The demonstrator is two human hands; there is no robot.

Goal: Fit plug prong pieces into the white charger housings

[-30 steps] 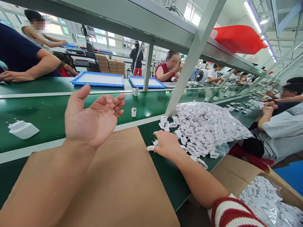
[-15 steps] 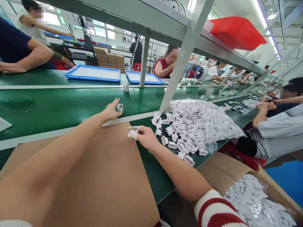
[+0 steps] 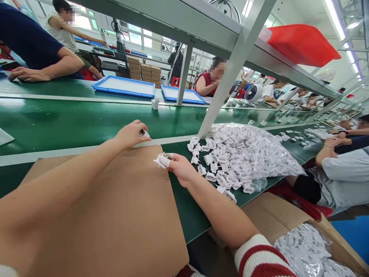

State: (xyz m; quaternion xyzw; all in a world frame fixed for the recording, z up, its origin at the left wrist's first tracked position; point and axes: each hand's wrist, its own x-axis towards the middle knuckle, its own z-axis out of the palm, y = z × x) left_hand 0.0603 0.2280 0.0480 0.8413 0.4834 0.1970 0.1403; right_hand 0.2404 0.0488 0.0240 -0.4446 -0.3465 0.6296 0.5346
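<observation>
My left hand (image 3: 128, 134) has its fingers closed around a small white charger housing (image 3: 145, 134), just above the near edge of the green conveyor belt (image 3: 86, 123). A dark opening shows at the housing's end. Lower and to the right, my right hand (image 3: 183, 169) pinches a white plug cover (image 3: 160, 161) with thin metal pins, over the corner of a brown cardboard sheet (image 3: 121, 207). White coverings sit on the right fingertips. Beside that hand lies a loose pile of similar white plug covers (image 3: 220, 175), spilling from a clear plastic bag (image 3: 256, 148).
Another white housing (image 3: 155, 104) stands at the belt's far side. Blue-rimmed trays (image 3: 123, 86) lie beyond it. A slanted metal post (image 3: 220, 84) rises by the bag. An open carton (image 3: 331, 234) of white parts stands lower right. Co-workers sit across and to the right.
My left hand has closed on the white housing, which stood on the belt beside its open fingers. My right hand keeps its plug cover, now turned slightly. The view has shifted a little left.
</observation>
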